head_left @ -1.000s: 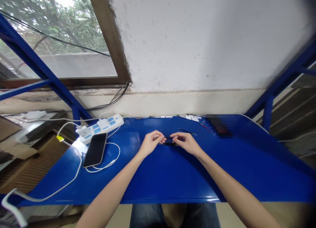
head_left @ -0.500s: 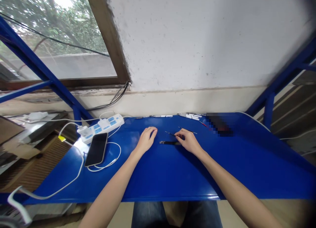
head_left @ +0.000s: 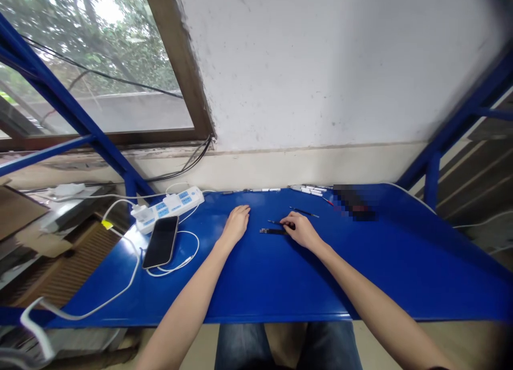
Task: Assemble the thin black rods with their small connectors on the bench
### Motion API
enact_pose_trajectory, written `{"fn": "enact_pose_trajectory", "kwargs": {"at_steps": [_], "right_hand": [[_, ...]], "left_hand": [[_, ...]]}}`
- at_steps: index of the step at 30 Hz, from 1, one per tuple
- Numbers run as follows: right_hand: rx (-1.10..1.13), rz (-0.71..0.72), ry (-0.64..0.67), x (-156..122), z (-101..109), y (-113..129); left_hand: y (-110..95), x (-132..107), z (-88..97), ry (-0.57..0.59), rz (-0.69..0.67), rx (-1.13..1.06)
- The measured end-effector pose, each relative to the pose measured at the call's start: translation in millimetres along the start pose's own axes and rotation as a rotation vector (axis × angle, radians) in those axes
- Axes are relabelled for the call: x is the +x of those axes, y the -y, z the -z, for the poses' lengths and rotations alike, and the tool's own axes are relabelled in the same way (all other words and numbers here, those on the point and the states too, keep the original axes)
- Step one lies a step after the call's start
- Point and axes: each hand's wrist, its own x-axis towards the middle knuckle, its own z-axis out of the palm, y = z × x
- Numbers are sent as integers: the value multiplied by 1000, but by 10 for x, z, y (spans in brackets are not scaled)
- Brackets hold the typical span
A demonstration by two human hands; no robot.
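My right hand [head_left: 301,229] pinches a thin dark pen refill [head_left: 274,222], its tip pointing left. Just below it, a small bundle of black pen refills [head_left: 269,231] lies on the blue table [head_left: 276,284], its right end partly hidden by my fingers. One more refill [head_left: 305,212] lies behind my right hand, slanting down to the right. My left hand [head_left: 237,223] rests palm down on the table, left of the bundle, fingers extended and holding nothing.
White pens [head_left: 312,190] and other slim pen parts [head_left: 250,190] line the table's back edge. A blurred dark object [head_left: 355,202] lies at back right. To the left are a phone [head_left: 161,242], a power strip [head_left: 188,198] and a looped white cable [head_left: 197,241].
My left hand has turned flatter onto the table, its thumb now tucked from sight. My right hand has moved slightly left and down with the refill, nearer the bundle. The view has shifted a little.
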Motion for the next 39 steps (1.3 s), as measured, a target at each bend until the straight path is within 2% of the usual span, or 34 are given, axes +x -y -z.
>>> {"fn": "enact_pose_trajectory", "kwargs": {"at_steps": [6,11,29,35,39], "right_hand": [[16,110,54,-47,46,144],[-29,175,100,-75,34,183],[-63,198,91,-66,5,158],[13,160,3,-55,108,135],[-22,22,-140,-6,185,-46]], "left_hand": [[-38,3,61,-17,-57,5],[-37,-1,38,-22,-77,46],[-137,-40,75,-28,-6,68],[-246,-71,131,-59,38,-33],[-320,-67,154,-98,45,-200]]}}
